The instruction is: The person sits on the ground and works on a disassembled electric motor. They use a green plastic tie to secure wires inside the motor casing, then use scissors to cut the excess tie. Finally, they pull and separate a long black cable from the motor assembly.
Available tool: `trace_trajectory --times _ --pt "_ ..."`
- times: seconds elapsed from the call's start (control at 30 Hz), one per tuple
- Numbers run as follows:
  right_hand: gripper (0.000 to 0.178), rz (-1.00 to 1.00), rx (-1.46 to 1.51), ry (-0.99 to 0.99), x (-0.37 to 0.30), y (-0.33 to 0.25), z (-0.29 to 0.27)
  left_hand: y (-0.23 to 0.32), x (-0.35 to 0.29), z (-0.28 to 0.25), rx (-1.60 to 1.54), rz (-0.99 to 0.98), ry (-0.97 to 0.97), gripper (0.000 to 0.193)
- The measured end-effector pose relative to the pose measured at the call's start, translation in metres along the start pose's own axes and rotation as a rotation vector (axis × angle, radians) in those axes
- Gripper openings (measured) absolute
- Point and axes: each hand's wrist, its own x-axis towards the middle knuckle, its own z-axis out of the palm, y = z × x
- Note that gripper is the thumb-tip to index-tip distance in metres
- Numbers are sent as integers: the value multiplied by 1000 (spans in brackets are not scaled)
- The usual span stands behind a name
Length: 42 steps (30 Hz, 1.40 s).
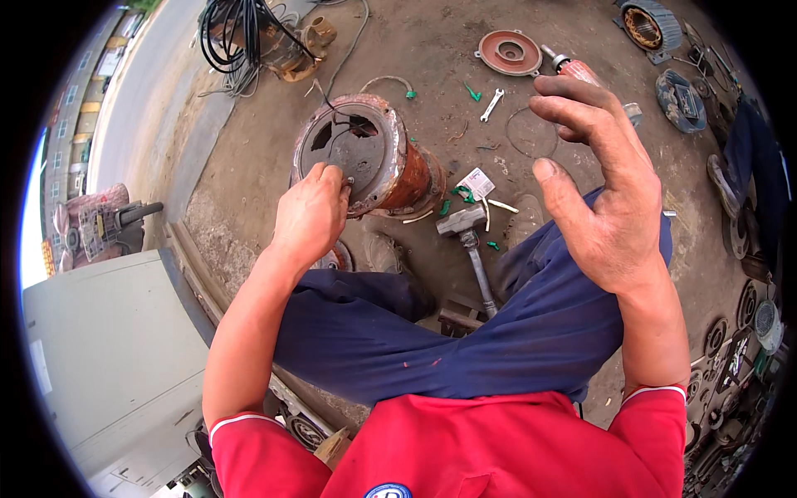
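A rusty red-brown cylindrical motor or pump housing (423,176) stands tilted in front of me. Its grey round end face has dark openings, and thin wires rise from it. My left hand (309,207) is at the near edge of that face, its fingers curled and pinched together; whatever is between them is too small or hidden to name. Raised in the air to the right, my right hand (604,187) holds nothing, with thumb and fingers apart. Between my feet lies a sledgehammer (462,221) with a metal handle, near a small white printed packet (476,183).
Beyond lie an open-end wrench (492,104), a red round end cover (508,51) and a red tool (574,68) partly behind my right hand. A cable-wrapped pump (278,51) stands far left. A grey cabinet (112,332) is at left; several metal parts and another person's legs (751,166) are at right.
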Motion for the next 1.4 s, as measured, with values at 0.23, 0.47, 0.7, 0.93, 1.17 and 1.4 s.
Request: trace_trajectory --times 0.23,0.47,0.7,0.93,1.17,1.4 --pt "40 8 41 -66 1 -1 -2 3 -6 -3 -162 -50 -24 14" --pt "41 -32 142 -88 -1 6 -1 1 0 1 -305 -124 26 22" --pt "42 -56 90 -124 4 6 -3 -3 1 3 -330 -102 15 15" --pt "41 -48 83 -127 5 7 -3 8 -6 -19 -629 200 -480 15" --pt "42 -27 84 -129 6 4 0 0 1 -12 -314 -116 -32 33" --pt "42 -25 82 -125 5 6 -2 -4 7 -3 -478 -218 -111 24"
